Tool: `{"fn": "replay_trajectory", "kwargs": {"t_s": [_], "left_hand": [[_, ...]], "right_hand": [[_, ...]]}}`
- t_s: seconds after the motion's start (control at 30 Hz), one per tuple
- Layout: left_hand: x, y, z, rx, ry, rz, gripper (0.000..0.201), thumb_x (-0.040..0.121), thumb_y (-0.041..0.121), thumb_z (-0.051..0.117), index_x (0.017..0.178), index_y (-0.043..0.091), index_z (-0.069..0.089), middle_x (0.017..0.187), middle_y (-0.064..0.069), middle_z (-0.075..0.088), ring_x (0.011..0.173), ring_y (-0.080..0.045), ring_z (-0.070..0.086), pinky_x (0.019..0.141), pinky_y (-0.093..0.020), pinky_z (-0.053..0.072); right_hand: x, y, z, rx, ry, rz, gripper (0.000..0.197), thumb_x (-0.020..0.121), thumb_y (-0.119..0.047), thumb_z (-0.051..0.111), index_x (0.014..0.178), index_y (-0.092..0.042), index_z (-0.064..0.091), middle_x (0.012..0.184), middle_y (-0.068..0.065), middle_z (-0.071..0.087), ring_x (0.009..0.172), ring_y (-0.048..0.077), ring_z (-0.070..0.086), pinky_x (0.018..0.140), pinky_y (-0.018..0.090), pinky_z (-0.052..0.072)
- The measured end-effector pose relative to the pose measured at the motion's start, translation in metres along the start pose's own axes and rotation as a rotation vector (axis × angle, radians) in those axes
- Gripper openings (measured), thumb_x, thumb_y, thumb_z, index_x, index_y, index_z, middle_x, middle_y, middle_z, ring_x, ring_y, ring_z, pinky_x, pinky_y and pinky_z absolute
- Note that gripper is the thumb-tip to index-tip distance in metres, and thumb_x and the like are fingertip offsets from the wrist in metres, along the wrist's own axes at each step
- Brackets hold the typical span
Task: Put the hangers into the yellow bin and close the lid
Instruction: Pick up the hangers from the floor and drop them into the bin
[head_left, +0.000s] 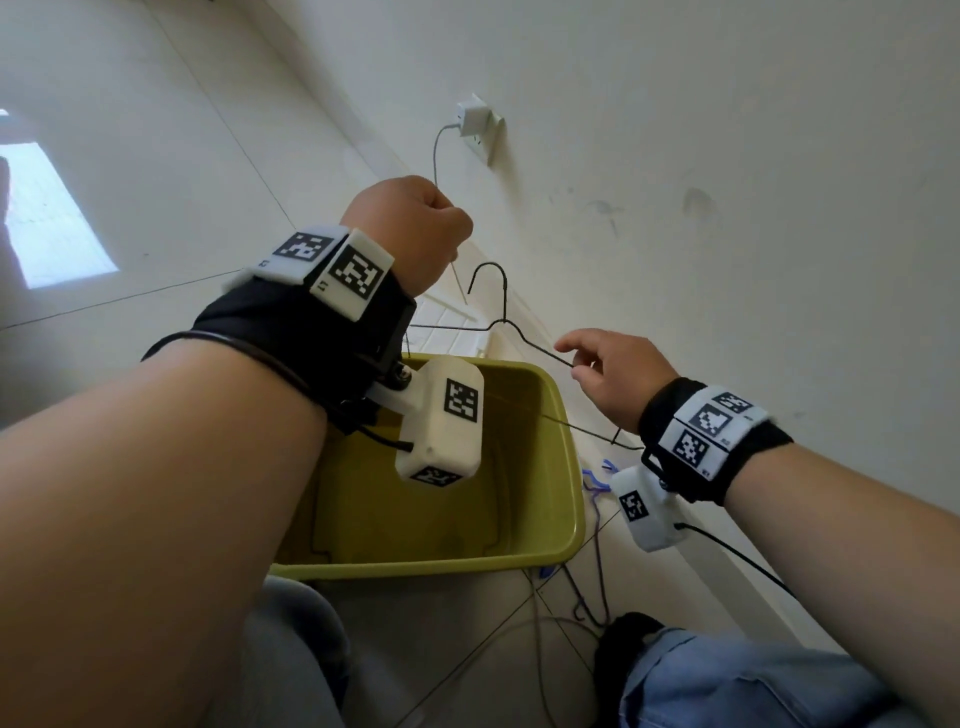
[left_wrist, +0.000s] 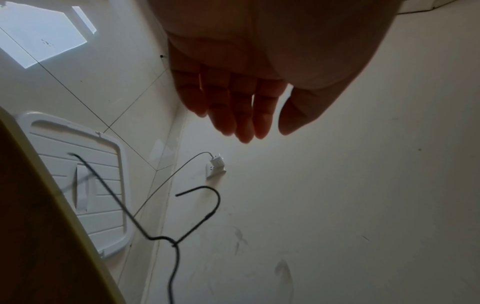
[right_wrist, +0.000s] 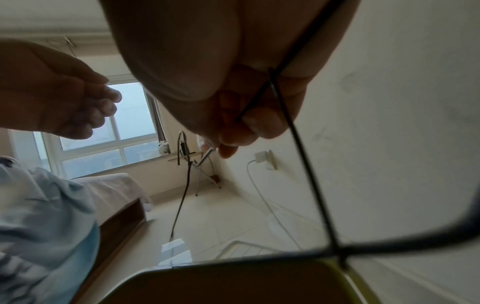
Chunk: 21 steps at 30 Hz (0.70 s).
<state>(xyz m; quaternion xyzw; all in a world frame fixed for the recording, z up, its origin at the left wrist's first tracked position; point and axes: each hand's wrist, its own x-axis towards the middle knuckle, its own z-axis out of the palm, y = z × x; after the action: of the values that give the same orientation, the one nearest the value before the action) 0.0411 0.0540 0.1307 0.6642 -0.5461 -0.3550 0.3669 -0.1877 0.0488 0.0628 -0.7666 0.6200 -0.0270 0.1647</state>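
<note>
A black wire hanger (head_left: 540, 349) hangs tilted above the far right corner of the open yellow bin (head_left: 567, 457). My right hand (head_left: 608, 374) pinches one of its sloping arms between thumb and fingers; the right wrist view shows that pinch on the hanger (right_wrist: 306, 162) with the bin (right_wrist: 259, 283) below. My left hand (head_left: 410, 228) is raised above the bin's far side, away from the hanger. In the left wrist view the left hand (left_wrist: 241, 107) has relaxed fingers and holds nothing, with the hanger (left_wrist: 174, 244) beneath it. The white lid (head_left: 447, 325) lies on the floor beyond the bin.
More hangers (head_left: 595, 486), purple and dark, lie on the floor between the bin and the wall. A white charger (head_left: 475, 122) sits in a wall socket with its cable trailing down. My legs in jeans (head_left: 727, 686) are close to the bin's near side.
</note>
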Motion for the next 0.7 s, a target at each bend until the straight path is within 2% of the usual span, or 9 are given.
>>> {"fn": "replay_trajectory", "kwargs": {"t_s": [0.07,0.17,0.33,0.4,0.47,0.53,0.57,0.63,0.7], "left_hand": [[0.001,-0.003,-0.001,0.005,0.005,-0.007,0.014,0.084,0.023,0.047,0.075,0.020,0.057,0.083,0.002,0.069,0.090,-0.024,0.067,0.080,-0.039,0.054],[0.003,-0.008,0.000,0.030,-0.006,-0.021,0.014,0.083,0.023,0.047,0.079,0.019,0.059,0.088,-0.002,0.070,0.089,-0.024,0.067,0.075,-0.035,0.053],[0.009,-0.010,0.003,0.020,-0.028,-0.064,0.020,0.084,0.022,0.047,0.079,0.011,0.062,0.095,-0.007,0.073,0.094,-0.029,0.068,0.080,-0.038,0.053],[0.011,-0.011,0.005,0.024,-0.030,-0.080,0.020,0.085,0.022,0.047,0.083,0.011,0.064,0.095,-0.006,0.073,0.094,-0.028,0.068,0.079,-0.037,0.053],[0.012,-0.013,0.008,0.035,-0.034,-0.089,0.022,0.086,0.023,0.046,0.091,0.011,0.065,0.093,-0.004,0.072,0.094,-0.026,0.068,0.078,-0.035,0.053],[0.014,-0.015,0.010,0.056,-0.047,-0.098,0.022,0.086,0.023,0.046,0.093,0.012,0.064,0.091,-0.001,0.071,0.093,-0.024,0.068,0.076,-0.033,0.052],[0.016,-0.017,0.011,0.066,-0.051,-0.104,0.022,0.087,0.023,0.046,0.093,0.013,0.064,0.090,-0.001,0.070,0.092,-0.023,0.068,0.076,-0.033,0.053],[0.019,-0.021,0.013,0.078,-0.055,-0.121,0.020,0.086,0.023,0.047,0.090,0.014,0.063,0.088,0.000,0.070,0.090,-0.023,0.068,0.077,-0.035,0.053],[0.023,-0.023,0.015,0.079,-0.060,-0.139,0.015,0.086,0.023,0.047,0.083,0.017,0.061,0.082,0.003,0.068,0.085,-0.021,0.066,0.072,-0.033,0.053]], "right_hand": [[0.000,-0.007,0.009,-0.001,-0.079,-0.048,0.033,0.092,-0.010,0.050,0.122,-0.018,0.062,0.096,-0.001,0.064,0.085,0.012,0.054,0.089,0.021,0.043],[0.004,-0.015,0.031,-0.024,-0.232,-0.078,0.035,0.094,-0.012,0.049,0.126,-0.020,0.060,0.122,0.002,0.066,0.108,0.016,0.061,0.096,0.022,0.042],[0.018,-0.027,0.075,-0.092,-0.464,-0.061,0.036,0.095,-0.013,0.046,0.129,-0.020,0.057,0.131,0.003,0.060,0.120,0.020,0.055,0.099,0.027,0.041],[0.027,-0.032,0.095,-0.093,-0.520,-0.027,0.031,0.095,-0.012,0.046,0.122,-0.017,0.061,0.126,0.003,0.062,0.118,0.023,0.055,0.094,0.028,0.042],[0.037,-0.035,0.115,-0.108,-0.560,-0.002,0.023,0.095,-0.012,0.046,0.090,-0.022,0.066,0.095,-0.002,0.065,0.100,0.024,0.057,0.079,0.027,0.041],[0.046,-0.038,0.133,-0.115,-0.560,0.055,0.042,0.095,-0.011,0.045,0.059,-0.030,0.041,0.065,-0.011,0.042,0.085,0.018,0.046,0.072,0.025,0.035],[0.049,-0.038,0.140,-0.108,-0.561,0.088,0.046,0.095,-0.010,0.045,0.056,-0.030,0.033,0.062,-0.012,0.035,0.084,0.016,0.043,0.068,0.025,0.035],[0.055,-0.031,0.158,-0.089,-0.555,0.124,0.045,0.095,-0.011,0.046,0.057,-0.030,0.032,0.065,-0.007,0.039,0.081,0.018,0.043,0.055,0.023,0.034],[0.056,-0.026,0.164,-0.100,-0.548,0.134,0.024,0.094,-0.018,0.046,0.072,-0.028,0.050,0.085,0.001,0.058,0.082,0.024,0.052,0.055,0.023,0.039]]}}
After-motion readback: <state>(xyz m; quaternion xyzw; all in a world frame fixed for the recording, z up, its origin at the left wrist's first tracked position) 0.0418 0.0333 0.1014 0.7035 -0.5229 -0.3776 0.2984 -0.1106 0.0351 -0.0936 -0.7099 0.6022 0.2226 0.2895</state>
